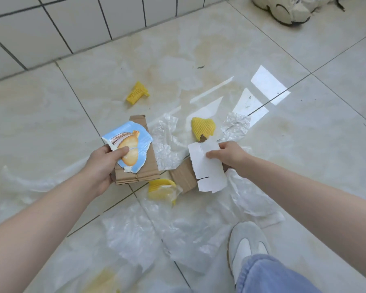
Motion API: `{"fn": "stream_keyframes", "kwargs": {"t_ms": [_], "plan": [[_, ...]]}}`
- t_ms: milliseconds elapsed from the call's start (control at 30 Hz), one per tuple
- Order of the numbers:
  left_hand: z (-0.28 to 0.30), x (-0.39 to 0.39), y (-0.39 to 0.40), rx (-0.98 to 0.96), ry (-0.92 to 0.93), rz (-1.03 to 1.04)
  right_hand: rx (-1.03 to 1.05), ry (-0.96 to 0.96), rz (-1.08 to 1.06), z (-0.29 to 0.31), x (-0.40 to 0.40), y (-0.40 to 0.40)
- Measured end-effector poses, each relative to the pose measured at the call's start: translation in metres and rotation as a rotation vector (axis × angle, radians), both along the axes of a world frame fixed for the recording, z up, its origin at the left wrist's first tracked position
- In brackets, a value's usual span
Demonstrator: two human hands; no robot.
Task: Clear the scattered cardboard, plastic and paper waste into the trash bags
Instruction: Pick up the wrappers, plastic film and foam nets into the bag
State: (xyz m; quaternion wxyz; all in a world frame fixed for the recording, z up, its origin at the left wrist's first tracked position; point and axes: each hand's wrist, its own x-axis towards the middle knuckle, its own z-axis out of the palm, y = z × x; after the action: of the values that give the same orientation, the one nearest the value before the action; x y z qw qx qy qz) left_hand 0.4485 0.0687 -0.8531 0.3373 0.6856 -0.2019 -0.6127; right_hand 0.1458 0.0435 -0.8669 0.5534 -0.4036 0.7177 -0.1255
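Left hand: the left hand (pixel 106 163) gripped a stack of waste, thumb pressed on top, fingers hidden beneath, forearm reaching in from the lower left.
Left hand's load: a torn blue printed paper (pixel 129 144) showing bread-like shapes lay on a brown corrugated cardboard piece (pixel 143 168); both jutted up and to the right of the hand, held above the floor.
Right hand: the right hand (pixel 228 155) pinched a white torn card (pixel 207 166), thumb on its face, forearm entering from the lower right.
Right hand's load: the card hung down and to the left of the hand, ragged at its lower edge, overlapping a second brown cardboard scrap (pixel 183 176); whether the hand held that scrap too could not be told.
Between the hands: crumpled clear plastic film (pixel 164 142) lay on the floor tiles (pixel 51 123).
Further out: yellow foam nets lay scattered, one (pixel 203 126) just above the right hand, one (pixel 162 188) below the cardboard, one (pixel 137 93) well apart toward the tiled wall (pixel 51 24).
Near the feet: more clear plastic sheeting (pixel 178 229) spread beside a grey shoe (pixel 247 244).
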Motion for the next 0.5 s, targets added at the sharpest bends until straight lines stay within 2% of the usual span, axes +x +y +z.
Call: {"fn": "stream_keyframes", "kwargs": {"t_ms": [133,400,500], "plan": [[0.002,0.020,0.010,-0.004,0.006,0.025,0.018,0.024,-0.037,-0.003,0.011,0.001],[0.003,0.047,0.025,0.013,0.000,0.011,0.069,-0.187,0.184,0.022,0.027,0.021],[0.005,0.048,0.031,0.021,0.007,-0.014,0.044,-0.185,0.249,0.023,0.042,0.022]]}}
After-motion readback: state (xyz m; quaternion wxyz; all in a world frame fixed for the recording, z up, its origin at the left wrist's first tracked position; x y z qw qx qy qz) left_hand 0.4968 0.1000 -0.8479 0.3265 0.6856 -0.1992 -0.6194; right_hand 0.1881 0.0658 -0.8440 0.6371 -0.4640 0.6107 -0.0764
